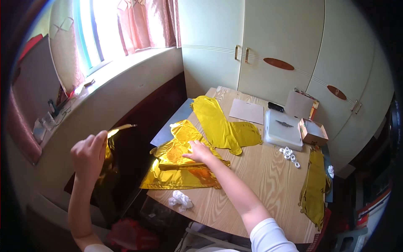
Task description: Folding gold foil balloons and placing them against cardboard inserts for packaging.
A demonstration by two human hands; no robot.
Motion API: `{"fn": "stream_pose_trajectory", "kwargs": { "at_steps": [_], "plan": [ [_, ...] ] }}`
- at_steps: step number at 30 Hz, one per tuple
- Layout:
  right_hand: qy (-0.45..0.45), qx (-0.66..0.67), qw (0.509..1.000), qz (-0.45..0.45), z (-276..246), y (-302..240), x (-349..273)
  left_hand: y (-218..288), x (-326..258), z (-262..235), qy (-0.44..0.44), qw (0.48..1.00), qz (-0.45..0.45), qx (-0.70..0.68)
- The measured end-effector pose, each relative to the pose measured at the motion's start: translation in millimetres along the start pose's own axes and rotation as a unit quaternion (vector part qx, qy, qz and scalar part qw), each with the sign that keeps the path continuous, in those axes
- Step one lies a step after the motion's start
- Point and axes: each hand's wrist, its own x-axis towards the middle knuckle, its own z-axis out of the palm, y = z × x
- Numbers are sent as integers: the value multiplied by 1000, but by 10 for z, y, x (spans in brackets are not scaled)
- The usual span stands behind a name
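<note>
My left hand [89,154] is raised at the left, its fingers closed on shiny gold foil that looks like a flat foil balloon [110,157]. Part of this foil hangs below the hand against the dark background, and a narrow pale tip sticks out to the right. My right hand [199,152] rests on a crumpled pile of gold foil [178,171] at the table's left side, thumb and fingers apart. Just beyond it lies another flat gold foil balloon [216,124], spread out in a bent shape.
On the wooden table [260,185] are a crumpled white tissue [181,200], several white rings [289,154], a clear plastic case [283,130], a small open box [314,131], a pale sheet [247,111] and a long gold foil piece [314,185]. Cabinets [281,38] stand behind.
</note>
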Motion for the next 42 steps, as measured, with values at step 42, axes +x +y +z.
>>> {"fn": "stream_pose_trajectory", "kwargs": {
  "at_steps": [42],
  "plan": [
    [432, 2, 902, -20, 53, 290, 379, 26, -466, -103, -31, 981, -93, -167]
  ]
}}
